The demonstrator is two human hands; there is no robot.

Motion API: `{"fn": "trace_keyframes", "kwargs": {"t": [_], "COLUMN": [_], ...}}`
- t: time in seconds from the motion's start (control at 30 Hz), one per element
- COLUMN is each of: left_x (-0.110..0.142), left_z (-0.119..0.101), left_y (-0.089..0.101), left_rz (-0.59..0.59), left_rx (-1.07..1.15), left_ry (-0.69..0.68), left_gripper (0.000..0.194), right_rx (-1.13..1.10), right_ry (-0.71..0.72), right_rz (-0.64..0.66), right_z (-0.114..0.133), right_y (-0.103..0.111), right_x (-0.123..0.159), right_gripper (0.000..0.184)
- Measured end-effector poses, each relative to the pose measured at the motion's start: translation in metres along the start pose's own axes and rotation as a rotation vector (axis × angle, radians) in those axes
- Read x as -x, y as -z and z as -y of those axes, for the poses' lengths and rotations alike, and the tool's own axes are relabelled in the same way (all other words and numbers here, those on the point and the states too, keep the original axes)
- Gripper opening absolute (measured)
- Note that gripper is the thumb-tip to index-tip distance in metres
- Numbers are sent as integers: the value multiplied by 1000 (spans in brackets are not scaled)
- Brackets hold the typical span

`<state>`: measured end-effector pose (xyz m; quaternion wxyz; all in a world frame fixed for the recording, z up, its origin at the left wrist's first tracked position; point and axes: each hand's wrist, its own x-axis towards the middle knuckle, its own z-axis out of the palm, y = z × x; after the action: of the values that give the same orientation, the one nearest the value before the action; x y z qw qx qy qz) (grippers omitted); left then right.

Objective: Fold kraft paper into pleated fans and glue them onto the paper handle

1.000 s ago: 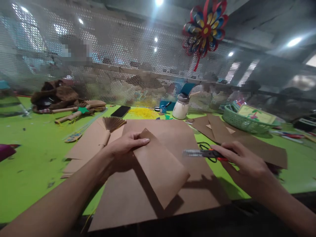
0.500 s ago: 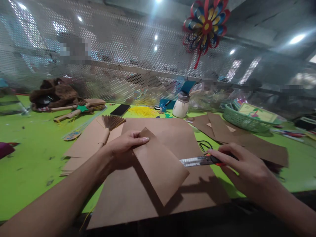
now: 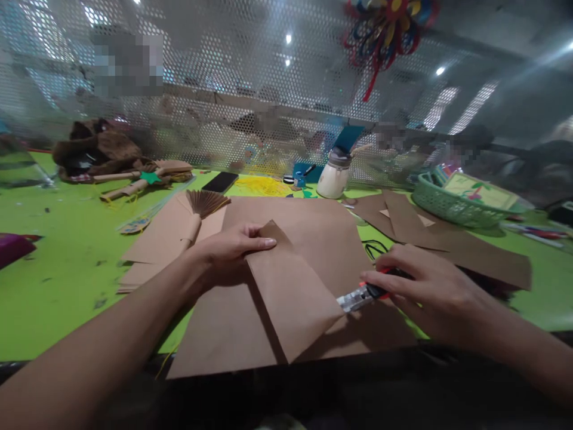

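A folded piece of brown paper (image 3: 295, 292) is pinched at its upper left corner by my left hand (image 3: 239, 246), thumb on top. My right hand (image 3: 421, 286) is closed around a utility knife (image 3: 376, 291) with a black and red handle. Its blade meets the paper's right corner, and the tip is hidden at the fold. Beneath both lies a large brown paper sheet (image 3: 224, 334). To the left, a folded paper fan with a rolled handle (image 3: 191, 230) rests on stacked brown paper (image 3: 152, 239).
Behind the sheet are a phone (image 3: 220, 182), yellow shreds (image 3: 262, 186) and a white jar (image 3: 333, 176). Dark brown paper (image 3: 483, 257) and a green basket (image 3: 465, 206) stand to the right. Paper sticks with a green star (image 3: 150, 177) lie left. The green table (image 3: 58, 286) ends at a dark front edge.
My right hand has brought the knife left and down, its blade now at the paper's right corner. That corner now looks bent. The camera view has tilted down slightly.
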<state>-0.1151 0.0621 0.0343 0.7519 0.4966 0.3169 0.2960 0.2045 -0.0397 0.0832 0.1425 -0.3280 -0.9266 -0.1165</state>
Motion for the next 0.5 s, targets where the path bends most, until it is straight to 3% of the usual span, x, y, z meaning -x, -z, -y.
{"fn": "trace_keyframes", "kwargs": {"t": [0.3, 0.5], "left_x": [-1, -4], "left_z": [1, -8], "left_y": [-5, 8], "left_rz": [-37, -232], "left_rx": [-103, -169], "left_ry": [-37, -122], "left_gripper": [24, 22], "right_rx": [-16, -78], "right_ry": [14, 4], "right_rz": [24, 14], "right_z": [2, 5], "right_y": [0, 4], "right_x": [13, 39], "right_gripper": [33, 36]}}
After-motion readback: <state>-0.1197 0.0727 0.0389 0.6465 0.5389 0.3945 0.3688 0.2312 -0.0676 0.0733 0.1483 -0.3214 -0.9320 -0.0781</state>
